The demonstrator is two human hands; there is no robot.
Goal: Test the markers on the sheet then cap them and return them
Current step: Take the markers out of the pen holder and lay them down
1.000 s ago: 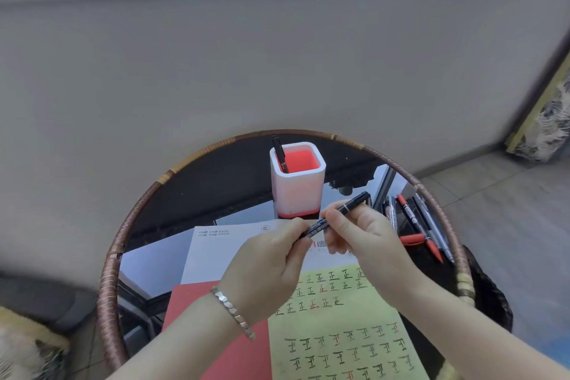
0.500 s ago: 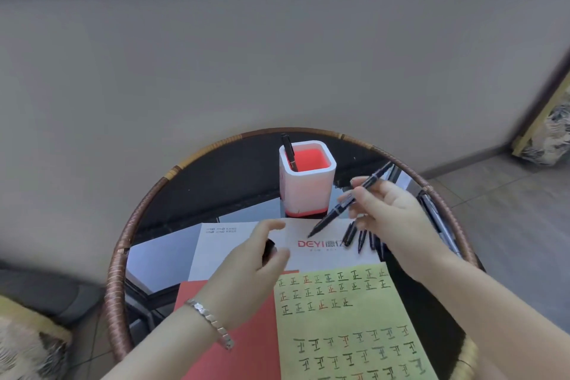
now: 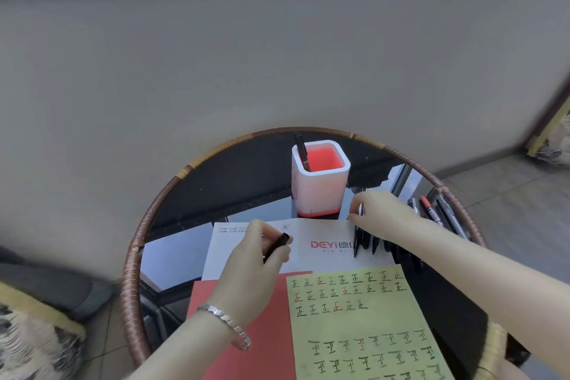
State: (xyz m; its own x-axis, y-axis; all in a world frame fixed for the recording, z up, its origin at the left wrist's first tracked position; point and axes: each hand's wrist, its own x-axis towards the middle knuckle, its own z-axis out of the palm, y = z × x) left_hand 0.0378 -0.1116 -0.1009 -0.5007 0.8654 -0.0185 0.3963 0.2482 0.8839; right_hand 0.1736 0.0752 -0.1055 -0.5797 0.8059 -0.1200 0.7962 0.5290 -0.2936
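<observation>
Markers (image 3: 374,245) lie beside the holder (image 3: 320,182) under the right hand (image 3: 381,214), its grip unclear; left hand (image 3: 249,268) pinches a cap (image 3: 276,246).

I see a yellow-green sheet (image 3: 367,327) flat at six o'clock, rows of inked marks, black markers (image 3: 373,244) clustered at three o'clock, one marker (image 3: 301,151) leaning in the white holder (image 3: 320,182) at twelve.

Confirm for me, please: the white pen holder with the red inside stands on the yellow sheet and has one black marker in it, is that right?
Not quite. In the head view the pen holder stands on the dark glass tabletop, beyond the white sheet; the yellow sheet lies nearer the person, apart from it. The rest holds: it is white with a red inside and has one black marker in it.
</observation>
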